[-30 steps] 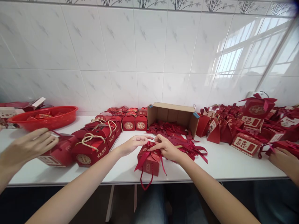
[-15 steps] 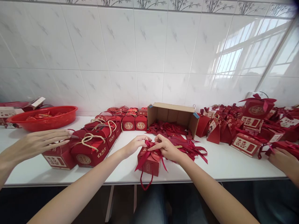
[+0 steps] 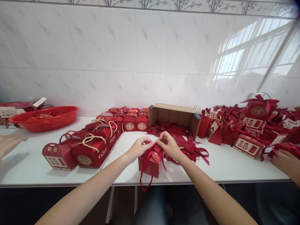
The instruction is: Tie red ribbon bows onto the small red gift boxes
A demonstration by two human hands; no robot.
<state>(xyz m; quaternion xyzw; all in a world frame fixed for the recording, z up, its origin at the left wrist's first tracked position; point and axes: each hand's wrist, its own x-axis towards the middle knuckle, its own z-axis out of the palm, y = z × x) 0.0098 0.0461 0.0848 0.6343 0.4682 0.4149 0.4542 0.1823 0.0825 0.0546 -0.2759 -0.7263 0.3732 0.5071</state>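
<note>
A small red gift box (image 3: 150, 165) stands on the white table in front of me, its red rope handle (image 3: 146, 187) hanging past the table's front edge. Over its top lies a dark red ribbon (image 3: 147, 157). My left hand (image 3: 138, 148) pinches the ribbon from the left, and my right hand (image 3: 169, 145) pinches it from the right. Both hands are closed, with the fingertips almost touching above the box. The exact crossing of the ribbon is hidden behind my fingers. Behind my right hand lies a heap of loose red ribbons (image 3: 191, 153).
An open cardboard box (image 3: 174, 109) of ribbons lies behind. Finished-looking red boxes (image 3: 90, 153) line the left, beside a red plastic basin (image 3: 47, 125). More red boxes (image 3: 250, 145) crowd the right. Other people's hands (image 3: 284, 162) show at both edges.
My hands have lifted slightly, drawing the ribbon up above the box. At left, another person's hand has withdrawn from the red boxes toward the frame's edge.
</note>
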